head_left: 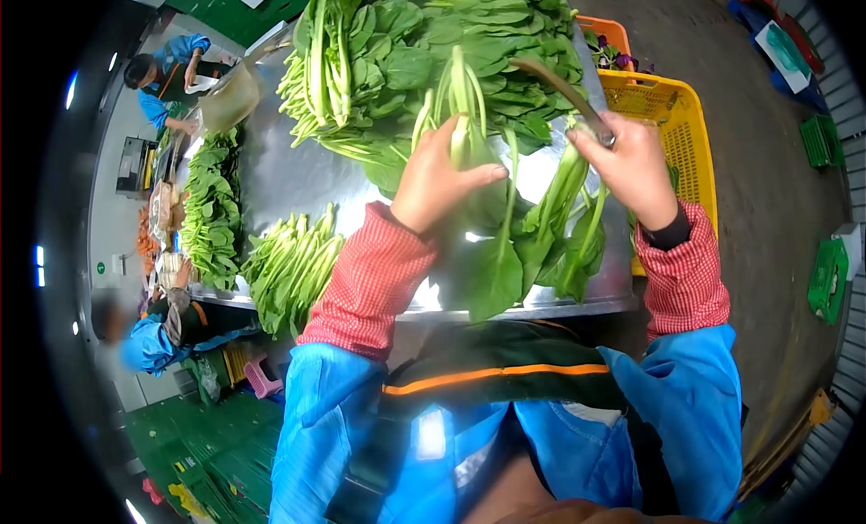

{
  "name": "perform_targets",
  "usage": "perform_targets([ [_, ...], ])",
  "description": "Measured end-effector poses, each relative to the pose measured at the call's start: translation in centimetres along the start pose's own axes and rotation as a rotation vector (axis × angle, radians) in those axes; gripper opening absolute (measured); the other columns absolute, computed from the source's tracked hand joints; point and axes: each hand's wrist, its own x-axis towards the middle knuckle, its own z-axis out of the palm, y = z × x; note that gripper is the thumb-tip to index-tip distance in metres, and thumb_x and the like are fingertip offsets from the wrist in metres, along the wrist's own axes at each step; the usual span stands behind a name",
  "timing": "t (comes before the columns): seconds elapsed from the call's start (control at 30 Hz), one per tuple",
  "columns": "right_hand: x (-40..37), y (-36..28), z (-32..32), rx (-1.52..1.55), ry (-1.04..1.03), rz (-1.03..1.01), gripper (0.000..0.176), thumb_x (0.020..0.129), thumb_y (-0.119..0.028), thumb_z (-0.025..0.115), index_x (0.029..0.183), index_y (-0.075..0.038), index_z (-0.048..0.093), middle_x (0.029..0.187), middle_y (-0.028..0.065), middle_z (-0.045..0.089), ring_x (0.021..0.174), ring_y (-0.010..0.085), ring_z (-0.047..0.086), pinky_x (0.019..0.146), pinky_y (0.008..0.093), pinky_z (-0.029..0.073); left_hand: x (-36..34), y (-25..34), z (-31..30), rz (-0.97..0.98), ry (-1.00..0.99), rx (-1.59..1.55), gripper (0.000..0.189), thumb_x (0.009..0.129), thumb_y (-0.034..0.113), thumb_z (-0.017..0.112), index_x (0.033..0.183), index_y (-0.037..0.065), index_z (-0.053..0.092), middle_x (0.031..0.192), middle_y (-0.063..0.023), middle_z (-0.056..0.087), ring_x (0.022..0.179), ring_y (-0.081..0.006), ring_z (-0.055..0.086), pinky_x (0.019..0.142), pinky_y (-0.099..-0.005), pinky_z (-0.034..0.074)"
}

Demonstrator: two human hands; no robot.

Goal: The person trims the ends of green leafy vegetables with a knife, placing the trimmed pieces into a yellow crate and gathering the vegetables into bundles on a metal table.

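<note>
My left hand (444, 174) is wrapped round the pale stems of a leafy green plant (494, 271), whose leaves hang toward the table's near edge. In my right hand (631, 159) is a curved knife (566, 89), its blade pointing up and left. Green stems (566, 177) hang just beside and below that hand; whether its fingers also hold them I cannot tell. Beyond both hands lies a large pile of leafy greens (505, 28), with an upright bunch (329, 64) at its left. A smaller bunch (290, 262) rests near the front edge, left of my left forearm.
The metal table (280, 172) carries a long row of greens (212, 208) on its left. A yellow crate (690, 136) stands against the right side, an orange crate (612, 30) behind it. Two people in blue, one far left (171, 59), one near left (167, 339), are beside the table.
</note>
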Motion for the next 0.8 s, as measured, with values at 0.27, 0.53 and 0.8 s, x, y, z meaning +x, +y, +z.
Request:
perform_targets([
  [0.27,1.0,-5.2,5.3,0.473,-0.309,-0.027,0.024,0.083,-0.018,0.068,0.1,0.0,0.07,0.077,0.0064,0.069,0.067,0.0087,0.059,0.062,0.0251,0.047,-2.0,2.9,-2.2,-0.116,-0.325,-0.67,0.076,0.072,0.018,0.081,0.136,0.003,0.043,0.116,-0.0077,0.059,0.104,-0.0167,0.057,0.092,-0.0301,0.046],
  [0.53,3.8,1.8,6.0,0.416,-0.425,0.225,0.027,0.081,-0.027,0.073,0.087,0.0,0.071,0.072,0.0024,0.066,0.063,0.0114,0.058,0.059,0.0284,0.046,-6.0,-0.3,-11.7,-0.122,-0.336,-0.082,0.045,0.077,0.01,0.075,0.118,0.007,0.058,0.101,-0.0058,0.063,0.091,-0.0155,0.06,0.083,-0.0295,0.049],
  [0.8,6.0,3.3,13.1,-0.102,-0.028,0.182,0.053,0.08,-0.046,0.068,0.101,0.002,0.065,0.083,0.0205,0.066,0.075,0.0342,0.065,0.068,0.0387,0.051,-10.9,-15.7,-20.2,-0.174,0.231,1.295,0.035,0.07,0.01,0.071,0.102,0.014,0.058,0.088,-0.0087,0.059,0.078,-0.0294,0.061,0.064,-0.0426,0.047],
])
